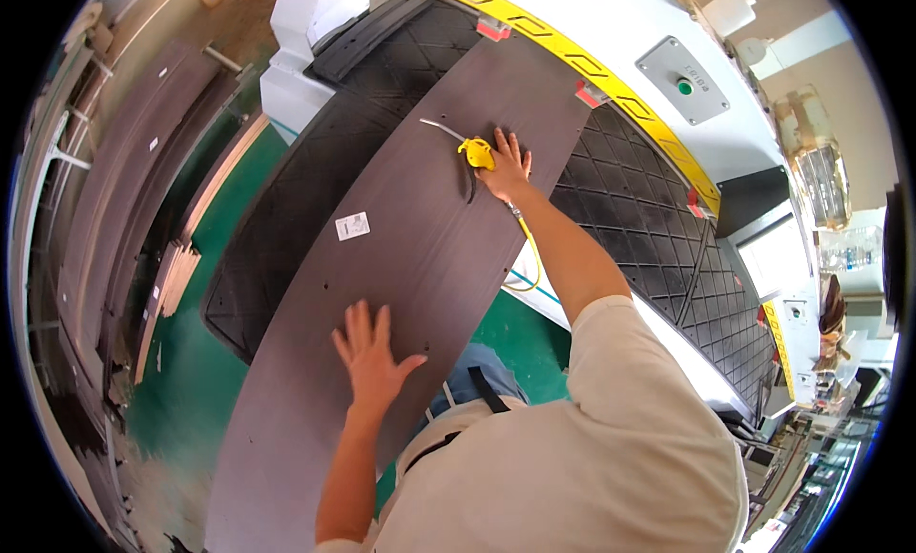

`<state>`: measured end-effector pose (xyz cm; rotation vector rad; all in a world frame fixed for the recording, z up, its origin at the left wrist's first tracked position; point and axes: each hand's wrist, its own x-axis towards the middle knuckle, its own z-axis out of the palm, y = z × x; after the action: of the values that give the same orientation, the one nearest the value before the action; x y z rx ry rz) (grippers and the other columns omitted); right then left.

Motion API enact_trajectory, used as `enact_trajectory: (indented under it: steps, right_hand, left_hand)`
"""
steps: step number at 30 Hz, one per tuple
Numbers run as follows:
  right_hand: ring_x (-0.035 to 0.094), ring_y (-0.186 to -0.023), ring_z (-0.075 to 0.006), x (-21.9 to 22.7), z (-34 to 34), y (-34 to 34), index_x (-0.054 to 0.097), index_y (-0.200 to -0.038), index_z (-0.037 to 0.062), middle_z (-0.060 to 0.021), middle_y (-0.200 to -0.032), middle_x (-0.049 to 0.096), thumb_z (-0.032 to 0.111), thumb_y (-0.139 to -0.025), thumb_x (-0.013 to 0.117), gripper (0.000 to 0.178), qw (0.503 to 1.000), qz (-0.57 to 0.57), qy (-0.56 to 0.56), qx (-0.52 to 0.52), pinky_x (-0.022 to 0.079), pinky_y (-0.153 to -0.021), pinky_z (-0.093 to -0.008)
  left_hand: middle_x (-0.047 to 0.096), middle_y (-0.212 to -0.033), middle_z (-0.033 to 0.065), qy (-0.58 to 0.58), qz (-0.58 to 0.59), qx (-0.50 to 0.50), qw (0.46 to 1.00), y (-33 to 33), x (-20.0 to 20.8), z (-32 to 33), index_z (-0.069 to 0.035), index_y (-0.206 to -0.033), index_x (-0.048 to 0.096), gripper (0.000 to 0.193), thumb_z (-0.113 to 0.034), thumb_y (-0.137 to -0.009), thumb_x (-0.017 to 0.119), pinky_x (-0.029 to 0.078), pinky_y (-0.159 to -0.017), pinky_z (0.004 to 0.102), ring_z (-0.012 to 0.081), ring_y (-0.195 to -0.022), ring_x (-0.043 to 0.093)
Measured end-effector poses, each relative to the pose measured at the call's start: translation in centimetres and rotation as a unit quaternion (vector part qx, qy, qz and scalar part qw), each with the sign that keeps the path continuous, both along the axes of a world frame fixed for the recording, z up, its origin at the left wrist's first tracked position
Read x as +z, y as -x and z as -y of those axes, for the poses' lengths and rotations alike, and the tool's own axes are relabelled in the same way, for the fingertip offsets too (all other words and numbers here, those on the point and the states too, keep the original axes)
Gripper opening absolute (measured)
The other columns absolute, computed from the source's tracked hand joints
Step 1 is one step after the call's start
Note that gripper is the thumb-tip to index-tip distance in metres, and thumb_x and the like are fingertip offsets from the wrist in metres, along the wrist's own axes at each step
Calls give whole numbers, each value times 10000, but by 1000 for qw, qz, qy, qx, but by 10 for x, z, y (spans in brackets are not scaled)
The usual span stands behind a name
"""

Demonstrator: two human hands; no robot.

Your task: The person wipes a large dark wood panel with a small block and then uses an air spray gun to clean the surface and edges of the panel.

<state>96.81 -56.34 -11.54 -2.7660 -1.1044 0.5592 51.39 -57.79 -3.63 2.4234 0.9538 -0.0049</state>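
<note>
A long dark brown panel (420, 209) lies slantwise in front of me, its far end against red-and-grey stops (591, 94). My right hand (506, 174) is on its far part, several fingers stretched toward the far end. Under that palm and thumb is a yellow air blow gun (476, 153) with a thin metal nozzle; its yellow hose (536, 257) runs out by the wrist. My left hand (372, 362) is over the nearer part, fingers spread and holding nothing; whether it touches the surface I cannot tell. A white label (352, 226) sticks to the panel.
Black grid-patterned mats (630, 219) spread on both sides of the panel. A yellow strip (572, 62) edges the white machine, with a green button (685, 87) beyond it. More brown panels (143, 162) stand at left, beside green floor (191, 391).
</note>
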Motion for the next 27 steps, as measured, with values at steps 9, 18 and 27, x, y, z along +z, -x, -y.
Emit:
enact_trajectory:
  steps: [9,18,27]
  right_hand:
    - [156,-1630,-280,12,12,-5,567,-1478,95,-51,-1742,263,361,-895,734,662,997,3,-79,-8,152,-1276,-616]
    - [675,-1218,-385,158,98,31,518,-1351,93,-148,-1243,694,-90,-850,619,543,416,-596,-654,-212,614,-1013,-541]
    - [712,-1176,-319,272,138,46,551,-1224,87,-79,-1029,632,310,-1154,402,277,439,-499,-702,-256,709,-730,-395]
  left_hand:
    - [-56,-1771,199,38,-119,-152,980,-90,-22,-35,-160,-1703,194,1507,-741,-501,894,-93,-1146,809,471,-1605,-147]
    - [-170,-1752,220,73,-176,-160,969,-94,-10,-35,-152,-1716,72,1550,-698,-536,916,-142,-1142,786,459,-1587,-237]
    - [-225,-1744,201,72,-173,-166,968,-95,-19,-34,-153,-1716,29,1602,-729,-509,910,-162,-1128,790,450,-1577,-274]
